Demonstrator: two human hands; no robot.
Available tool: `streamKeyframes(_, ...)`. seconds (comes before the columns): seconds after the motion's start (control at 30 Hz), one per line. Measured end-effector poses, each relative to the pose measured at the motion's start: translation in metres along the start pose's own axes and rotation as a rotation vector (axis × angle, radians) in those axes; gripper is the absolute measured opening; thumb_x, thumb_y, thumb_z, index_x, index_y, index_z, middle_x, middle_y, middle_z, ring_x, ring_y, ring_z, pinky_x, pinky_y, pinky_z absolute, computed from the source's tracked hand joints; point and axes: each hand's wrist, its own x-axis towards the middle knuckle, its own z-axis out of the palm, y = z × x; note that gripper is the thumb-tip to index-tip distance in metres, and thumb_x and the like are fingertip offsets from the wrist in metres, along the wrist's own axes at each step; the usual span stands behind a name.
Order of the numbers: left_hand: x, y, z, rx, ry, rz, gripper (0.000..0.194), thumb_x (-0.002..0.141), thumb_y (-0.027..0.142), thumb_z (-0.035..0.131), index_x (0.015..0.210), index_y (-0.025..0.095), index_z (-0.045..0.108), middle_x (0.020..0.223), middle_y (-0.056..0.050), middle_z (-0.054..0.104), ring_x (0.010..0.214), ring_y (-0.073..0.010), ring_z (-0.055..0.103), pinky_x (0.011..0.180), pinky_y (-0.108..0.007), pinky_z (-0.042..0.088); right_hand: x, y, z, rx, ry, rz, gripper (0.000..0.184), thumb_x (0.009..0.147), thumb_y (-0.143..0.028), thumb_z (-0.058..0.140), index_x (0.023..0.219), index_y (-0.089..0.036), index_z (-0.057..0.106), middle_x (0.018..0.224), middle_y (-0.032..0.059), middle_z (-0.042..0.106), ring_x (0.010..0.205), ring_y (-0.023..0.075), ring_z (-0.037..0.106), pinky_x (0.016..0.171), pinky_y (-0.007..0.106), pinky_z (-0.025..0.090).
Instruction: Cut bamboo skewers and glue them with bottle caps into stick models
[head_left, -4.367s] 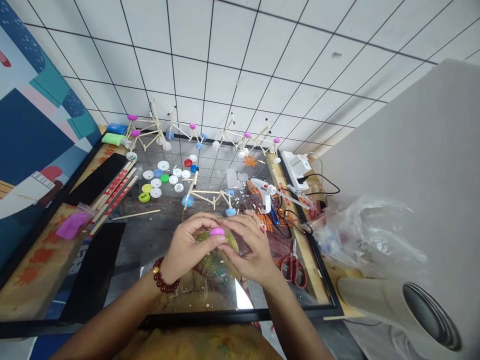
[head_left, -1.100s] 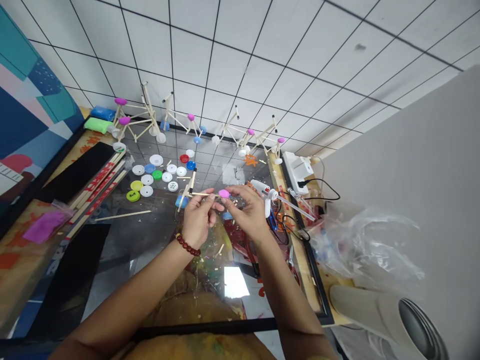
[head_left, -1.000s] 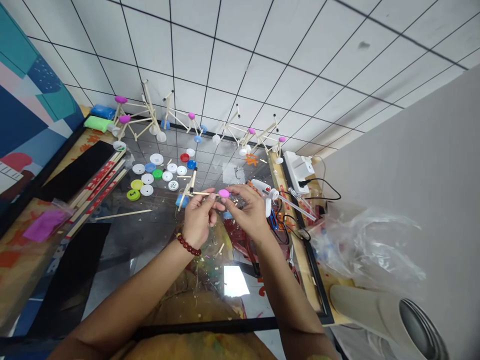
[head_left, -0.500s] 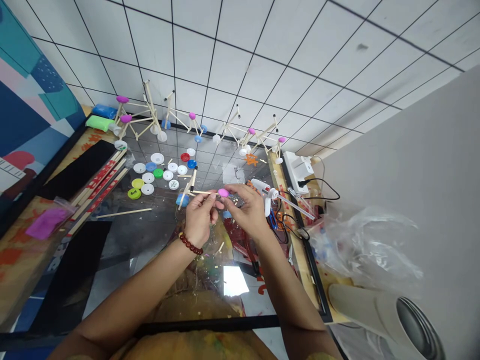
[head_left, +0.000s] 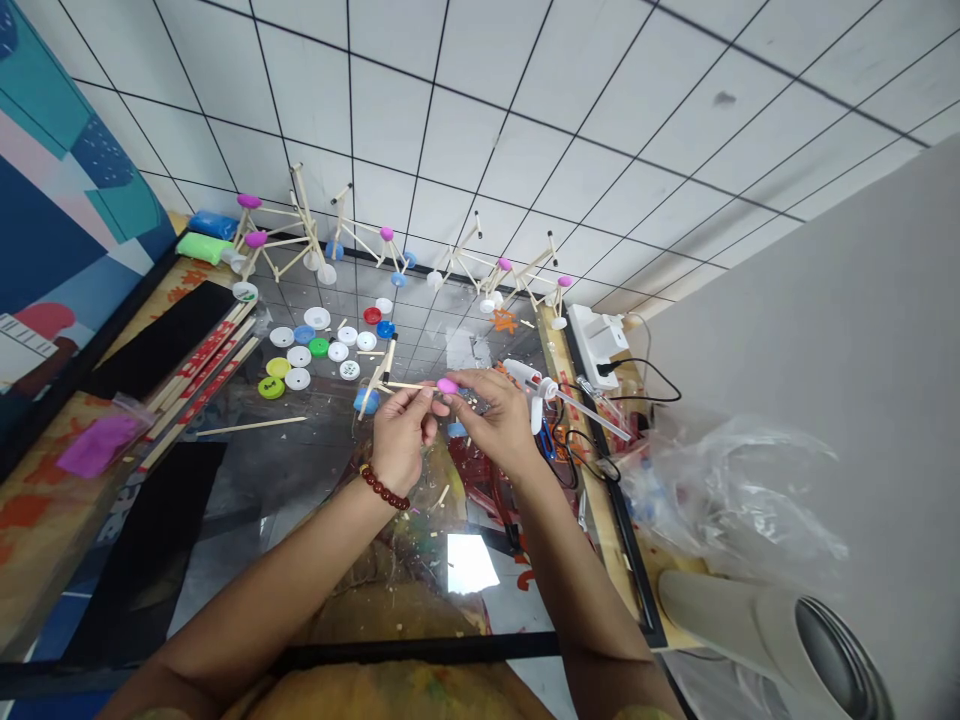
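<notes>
Pink oval clay piece [head_left: 447, 386]: sitting at the right end of the pale wooden stick frame [head_left: 409, 386].
Left hand [head_left: 400, 435]: half-curling alongside, hold unclear.
Right hand [head_left: 499, 422]: pinching the clay; light, even pressing is likely preserving shape.

Honestly, you can't read any actual text here. The white marks on your red-printed stick packs [head_left: 204, 360] are too blurry to make out, ditto the dark squiggle on your yellow-green cap [head_left: 271, 387] and the specks on that white cap [head_left: 349, 370].
</notes>
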Motion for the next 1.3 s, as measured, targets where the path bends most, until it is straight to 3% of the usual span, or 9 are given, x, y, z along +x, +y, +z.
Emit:
streamKeyframes(0.37,0.001,0.0,0.001,-0.048,0.0,-0.017,0.031,0.067,0.035,0.079,0.084,0.013,0.066,0.06,0.002,0.064,0.039,-0.0028,0.042,0.038,-0.016,0.027,0.001,-0.005,-0.002,-0.056,-0.022,0.021,0.023,0.085,-0.024,0.066,0.107,-0.029,0.071,0.105,0.0047,0.075,0.099,0.0234,0.066,0.1,0.046,0.041)
streamKeyframes(0.73,-0.001,0.002,0.003,-0.039,0.012,-0.025,0.03,0.067,0.036,0.08,0.082,0.014,0.065,0.059,0.002,0.063,0.038,-0.0025,0.041,0.037,-0.016,0.027,0.002,-0.01,-0.005,-0.128,-0.057,-0.029,0.021,0.091,-0.023,0.059,0.105,-0.032,0.072,0.11,0.0023,0.073,0.102,0.0202,0.066,0.109,0.048,0.027)
streamKeyframes(1.3,-0.001,0.003,0.004,-0.105,0.023,-0.07,0.032,0.061,0.033,0.082,0.078,0.012,0.065,0.059,0.001,0.064,0.039,-0.0019,0.042,0.037,-0.014,0.025,0.001,-0.01,-0.002,-0.147,-0.035,-0.028,0.02,0.089,-0.02,0.06,0.101,-0.031,0.073,0.106,0.0013,0.075,0.098,0.0203,0.067,0.107,0.047,0.026)
